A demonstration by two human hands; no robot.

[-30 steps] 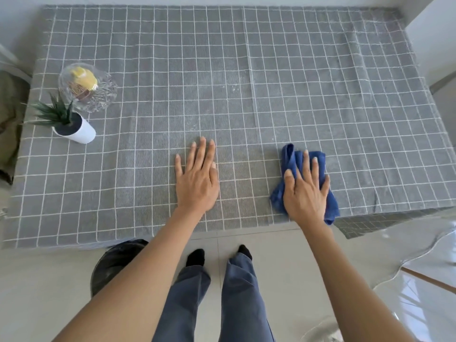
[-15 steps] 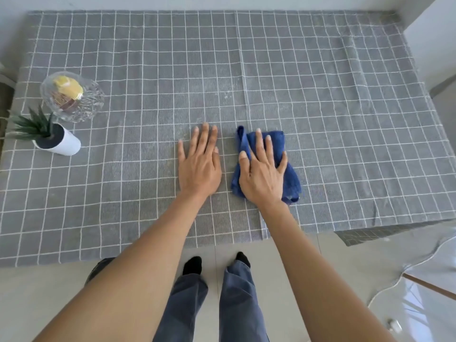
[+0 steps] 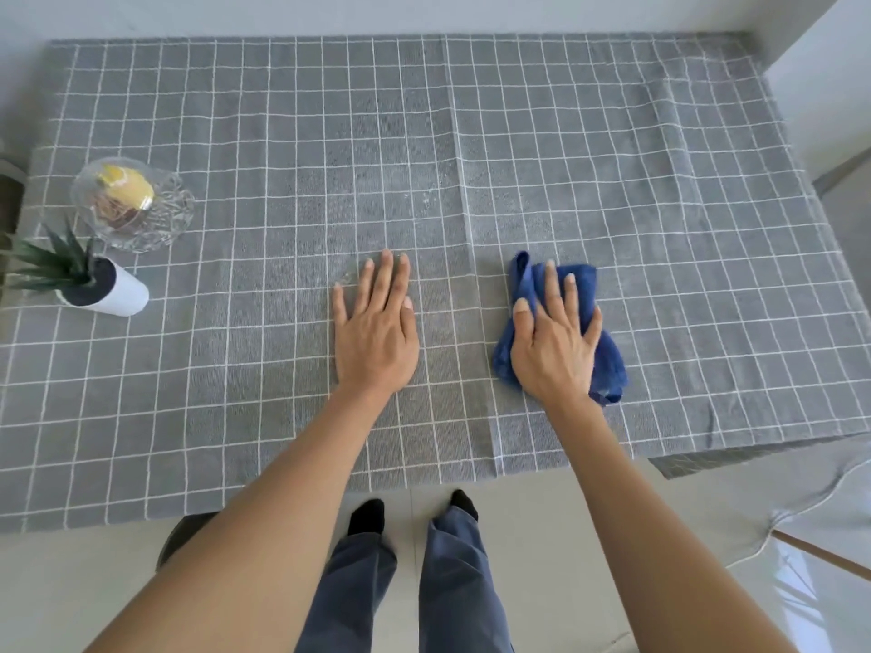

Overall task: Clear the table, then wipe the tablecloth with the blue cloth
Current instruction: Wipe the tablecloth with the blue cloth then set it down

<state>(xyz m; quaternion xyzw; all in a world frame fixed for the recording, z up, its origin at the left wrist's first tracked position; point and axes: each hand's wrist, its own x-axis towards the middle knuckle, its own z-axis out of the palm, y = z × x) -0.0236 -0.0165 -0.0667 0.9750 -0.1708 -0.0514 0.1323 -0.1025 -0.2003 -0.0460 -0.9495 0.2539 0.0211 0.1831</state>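
Note:
A grey tablecloth [image 3: 612, 190] with a white grid covers the whole table. The bunched blue cloth [image 3: 610, 358] lies on it right of centre, and my right hand [image 3: 556, 351] presses flat on top of it with fingers spread. My left hand [image 3: 374, 332] rests flat on the bare tablecloth near the middle, fingers together, holding nothing. Faint whitish specks show on the cloth just beyond my left hand.
At the left edge stand a glass dish [image 3: 134, 205] with a yellow item inside and a small potted plant [image 3: 92, 285] in a white pot. A wall runs along the far side. A dark round bin [image 3: 184, 539] sits on the floor by my feet.
My right hand has slid the blue cloth to the right, away from my left hand, after sweeping left beside it. My left hand stays flat in place.

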